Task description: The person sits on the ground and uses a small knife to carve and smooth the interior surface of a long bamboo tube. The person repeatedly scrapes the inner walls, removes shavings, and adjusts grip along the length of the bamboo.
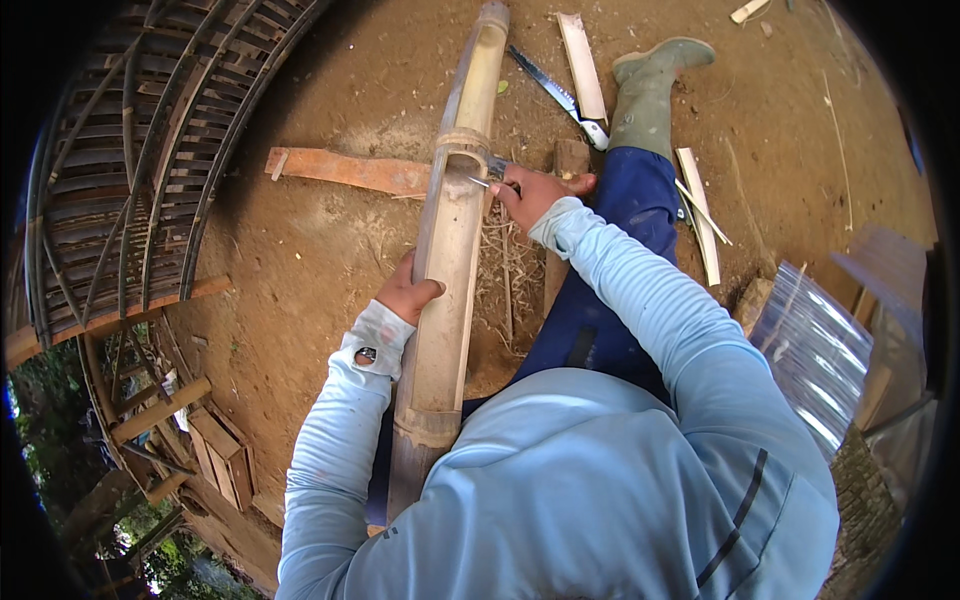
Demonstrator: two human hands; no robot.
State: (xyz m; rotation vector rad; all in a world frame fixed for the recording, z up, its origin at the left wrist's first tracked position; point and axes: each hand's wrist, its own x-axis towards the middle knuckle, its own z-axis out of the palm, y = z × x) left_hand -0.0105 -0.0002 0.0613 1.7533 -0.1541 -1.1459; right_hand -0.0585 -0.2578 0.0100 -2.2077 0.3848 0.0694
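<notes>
— While the left hand (408, 293) steadied the work, what did the right hand (540, 195) have hold of?

— A small knife (480, 182). Right fingers curled closely around its handle; blade tip at the far end of the cut-away channel, just short of the far node (465, 140).

— And the left fingers?

— Thumb over the left rim of the bamboo length (445, 330), gripping it between the two nodes. Fingertips hidden beneath, so how far they wrapped could not be told.

— Position of the bamboo?

— Lengthwise, near end between the left sleeve (335, 450) and the shirt front (570, 480), far end out over the ground (290, 330).

— Step in hand?

— Judged to be paring the inner wall near that node. Shavings (500, 250) lay on the ground off the bamboo's right edge, which fitted the reading. The next move seemed to call for a firm left grip and a short, controlled stroke, blade angled away from the left thumb.

— Containers?

— Nearest to one was the bamboo's own trough; only the knife tip was noted inside. Near the ground's left edge stood a box-like wooden thing (222, 455), contents not legible. A saw (550, 88) and a bamboo strip (583, 65) lay loose beyond the right hand, in no container.
</notes>
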